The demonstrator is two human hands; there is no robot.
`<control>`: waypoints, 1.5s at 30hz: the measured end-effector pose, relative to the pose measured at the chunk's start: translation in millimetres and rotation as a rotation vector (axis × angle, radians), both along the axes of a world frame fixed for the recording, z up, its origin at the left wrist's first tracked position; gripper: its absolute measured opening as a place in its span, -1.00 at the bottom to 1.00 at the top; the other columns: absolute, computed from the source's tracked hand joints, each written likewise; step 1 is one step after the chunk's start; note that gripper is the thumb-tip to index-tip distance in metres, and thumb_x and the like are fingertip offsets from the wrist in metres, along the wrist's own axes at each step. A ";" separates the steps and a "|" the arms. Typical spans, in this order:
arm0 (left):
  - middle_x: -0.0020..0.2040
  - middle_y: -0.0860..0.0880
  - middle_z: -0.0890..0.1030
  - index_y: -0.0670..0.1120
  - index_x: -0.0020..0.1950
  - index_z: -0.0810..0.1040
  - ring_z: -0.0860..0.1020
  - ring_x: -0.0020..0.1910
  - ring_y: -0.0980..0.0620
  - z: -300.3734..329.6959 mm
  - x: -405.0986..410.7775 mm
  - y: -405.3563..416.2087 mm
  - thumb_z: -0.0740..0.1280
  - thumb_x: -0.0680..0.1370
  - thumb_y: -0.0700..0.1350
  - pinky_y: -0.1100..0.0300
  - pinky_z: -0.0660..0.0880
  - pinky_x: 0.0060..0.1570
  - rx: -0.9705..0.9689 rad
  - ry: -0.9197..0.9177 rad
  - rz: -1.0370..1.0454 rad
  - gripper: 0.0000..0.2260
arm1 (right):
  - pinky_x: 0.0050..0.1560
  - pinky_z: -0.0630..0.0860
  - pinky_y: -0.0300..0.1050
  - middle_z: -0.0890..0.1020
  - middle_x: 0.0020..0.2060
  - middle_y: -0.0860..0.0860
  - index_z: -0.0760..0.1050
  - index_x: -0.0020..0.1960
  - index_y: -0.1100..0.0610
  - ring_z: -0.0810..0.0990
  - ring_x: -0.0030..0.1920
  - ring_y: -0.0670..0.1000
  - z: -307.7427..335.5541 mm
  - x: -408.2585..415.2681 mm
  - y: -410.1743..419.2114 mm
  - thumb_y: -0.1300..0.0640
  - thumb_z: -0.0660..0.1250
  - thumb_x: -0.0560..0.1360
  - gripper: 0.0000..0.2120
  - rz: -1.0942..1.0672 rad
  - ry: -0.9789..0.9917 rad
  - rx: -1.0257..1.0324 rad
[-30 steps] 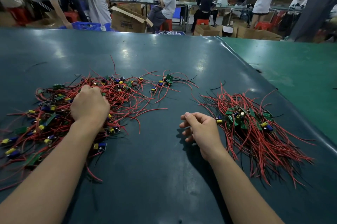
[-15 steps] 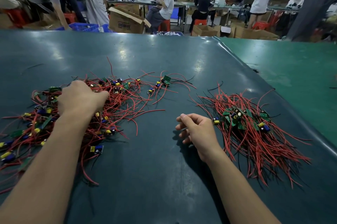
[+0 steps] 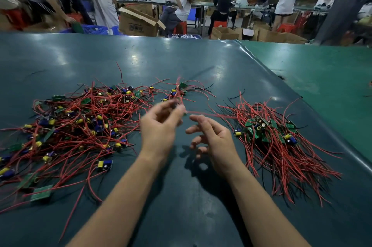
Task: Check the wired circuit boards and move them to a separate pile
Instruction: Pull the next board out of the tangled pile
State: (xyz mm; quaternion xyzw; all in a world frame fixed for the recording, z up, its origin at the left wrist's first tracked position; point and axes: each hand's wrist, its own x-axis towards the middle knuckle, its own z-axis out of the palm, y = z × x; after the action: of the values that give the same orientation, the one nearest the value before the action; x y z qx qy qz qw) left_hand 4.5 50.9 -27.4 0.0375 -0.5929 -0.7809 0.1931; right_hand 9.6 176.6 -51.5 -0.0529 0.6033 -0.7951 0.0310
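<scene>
L hand has left the big unsorted pile since 0.5 s ago, now raised mid-table, fingertips pinching a red-wired board, blurred. R hand has lifted too, fingers loosely spread, holding nothing, just beside the wire. Sorted pile sits at R on the dark mat.

Dark green table mat covers the bench. Beyond it: open cardboard box, blue crate, red stools, several seated and standing workers.
</scene>
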 end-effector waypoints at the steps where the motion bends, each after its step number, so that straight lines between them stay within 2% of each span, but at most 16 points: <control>1: -0.17 -0.06 0.69 -0.11 -0.05 0.64 0.64 -0.17 0.01 -11.3 3.5 7.7 0.44 0.47 -0.34 0.13 0.61 -0.11 0.011 -0.026 -0.067 -0.86 | -0.60 0.38 -0.27 0.64 -0.27 0.00 0.61 0.02 0.11 0.53 -0.49 -0.07 -0.3 -0.3 -0.5 -0.09 0.33 0.45 -0.70 -0.032 -0.003 -0.004; 4: -0.16 -0.06 0.70 -0.16 -0.02 0.64 0.64 -0.15 0.05 -34.4 4.0 13.2 0.44 0.46 -0.36 0.15 0.61 -0.09 0.020 -0.091 -0.183 -0.83 | -0.61 0.34 -0.29 0.59 -0.40 -0.07 0.63 -0.07 0.14 0.48 -0.52 -0.10 -3.9 -5.1 3.8 0.08 0.34 0.56 -0.84 -0.191 -0.011 0.013; 8: -0.14 -0.09 0.71 -0.18 0.01 0.65 0.64 -0.17 0.06 -38.8 2.2 11.8 0.43 0.45 -0.39 0.25 0.59 -0.16 0.030 -0.084 -0.207 -0.81 | -0.60 0.36 -0.28 0.61 -0.41 -0.05 0.62 -0.12 0.21 0.51 -0.51 -0.09 -5.6 -9.6 8.1 0.21 0.40 0.52 -0.91 -0.294 0.001 0.044; 10: -0.11 -0.10 0.72 -0.18 0.04 0.66 0.65 -0.16 0.05 -38.8 2.6 11.2 0.44 0.46 -0.35 0.28 0.58 -0.17 0.083 -0.086 -0.192 -0.81 | -0.59 0.40 -0.27 0.65 -0.38 -0.03 0.61 -0.14 0.19 0.55 -0.49 -0.08 -5.6 -9.4 8.1 0.19 0.42 0.51 -0.92 -0.293 -0.011 0.045; 14: -0.17 -0.03 0.71 -0.20 0.05 0.63 0.65 -0.17 0.10 -41.0 3.2 10.4 0.45 0.44 -0.37 0.30 0.57 -0.14 0.015 -0.034 -0.179 -0.79 | -0.55 0.43 -0.23 0.67 -0.31 -0.01 0.65 -0.09 0.08 0.55 -0.45 -0.07 -7.3 -6.8 6.6 0.13 0.43 0.51 -0.97 -0.174 -0.019 0.089; 16: -0.19 -0.04 0.70 -0.23 0.02 0.62 0.64 -0.19 0.10 -41.4 2.8 8.9 0.47 0.41 -0.38 0.29 0.56 -0.15 0.024 -0.039 -0.170 -0.79 | -0.51 0.45 -0.21 0.64 -0.33 0.03 0.68 -0.06 0.05 0.51 -0.44 -0.03 -7.5 -6.1 8.4 0.16 0.43 0.51 -0.94 -0.188 0.012 0.163; 19: -0.20 -0.06 0.70 -0.21 -0.03 0.65 0.63 -0.22 0.09 -42.2 3.8 7.0 0.49 0.40 -0.34 0.30 0.56 -0.18 -0.007 -0.037 -0.187 -0.83 | -0.48 0.49 -0.17 0.67 -0.31 0.02 0.68 -0.05 0.07 0.57 -0.37 -0.04 -3.8 -4.7 13.4 0.18 0.43 0.50 -0.93 -0.173 0.045 0.222; 22: -0.20 -0.06 0.70 -0.17 -0.08 0.66 0.64 -0.20 0.07 -42.0 4.9 7.1 0.53 0.36 -0.26 0.26 0.58 -0.16 0.008 -0.040 -0.232 -0.83 | -0.49 0.46 -0.22 0.66 -0.36 -0.03 0.65 -0.13 0.10 0.59 -0.35 -0.09 0.1 -3.1 16.3 0.22 0.43 0.50 -0.94 -0.165 0.074 0.233; 26: -0.16 -0.10 0.71 -0.16 -0.08 0.66 0.65 -0.16 0.00 -43.8 4.5 7.1 0.55 0.29 -0.16 0.22 0.59 -0.09 0.058 -0.055 -0.211 -0.76 | -0.52 0.42 -0.25 0.66 -0.28 -0.01 0.54 -0.17 0.11 0.59 -0.34 -0.08 3.5 -3.2 11.8 0.30 0.31 0.54 -0.84 -0.134 -0.062 -0.018; 29: -0.12 -0.15 0.71 -0.12 -0.11 0.67 0.66 -0.12 -0.07 -44.0 4.3 6.6 0.56 0.27 -0.18 0.14 0.60 -0.01 0.157 -0.063 -0.182 -0.77 | -0.54 0.39 -0.27 0.69 -0.22 -0.02 0.45 -0.13 0.08 0.61 -0.35 -0.06 4.1 -2.3 3.7 0.25 0.29 0.55 -0.88 -0.050 -0.208 -0.260; 32: -0.11 -0.11 0.72 -0.17 -0.08 0.65 0.68 -0.14 0.03 -43.8 2.9 6.2 0.53 0.28 -0.26 0.26 0.58 -0.14 0.206 -0.048 -0.159 -0.76 | -0.54 0.42 -0.30 0.68 -0.28 -0.01 0.46 -0.07 0.10 0.62 -0.39 -0.09 1.0 -2.6 -1.1 0.21 0.35 0.54 -0.93 -0.058 -0.322 -0.370; 35: -0.08 -0.11 0.72 -0.21 -0.06 0.65 0.68 -0.10 0.02 -44.5 3.1 6.5 0.53 0.30 -0.28 0.27 0.58 -0.09 0.144 -0.020 -0.140 -0.76 | -0.54 0.42 -0.32 0.67 -0.29 0.00 0.55 -0.06 0.17 0.56 -0.45 -0.12 -2.7 -4.0 -2.9 0.15 0.39 0.52 -0.91 -0.088 -0.347 -0.282; 40: -0.09 -0.08 0.72 -0.21 -0.08 0.65 0.69 -0.10 0.05 -46.1 3.7 9.1 0.54 0.31 -0.34 0.30 0.56 -0.09 0.086 -0.003 -0.168 -0.77 | -0.55 0.40 -0.31 0.68 -0.32 0.02 0.61 -0.19 0.17 0.52 -0.48 -0.12 -7.2 -6.1 -3.6 0.19 0.44 0.48 -0.91 -0.246 -0.295 -0.315; 45: -0.18 -0.04 0.72 -0.16 -0.15 0.65 0.67 -0.18 0.10 -46.0 4.4 10.2 0.55 0.24 -0.22 0.32 0.55 -0.14 0.060 0.009 -0.161 -0.78 | -0.57 0.36 -0.28 0.65 -0.33 0.00 0.66 -0.20 0.16 0.47 -0.48 -0.10 -8.5 -7.0 -2.7 0.14 0.38 0.55 -0.82 -0.365 -0.073 -0.055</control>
State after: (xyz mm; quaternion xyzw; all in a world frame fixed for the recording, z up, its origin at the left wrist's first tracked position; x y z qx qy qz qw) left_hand 8.8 61.1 -73.3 -0.0082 -0.5696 -0.8113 0.1311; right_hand 2.5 173.9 -60.0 0.0854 0.5796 -0.8050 -0.0932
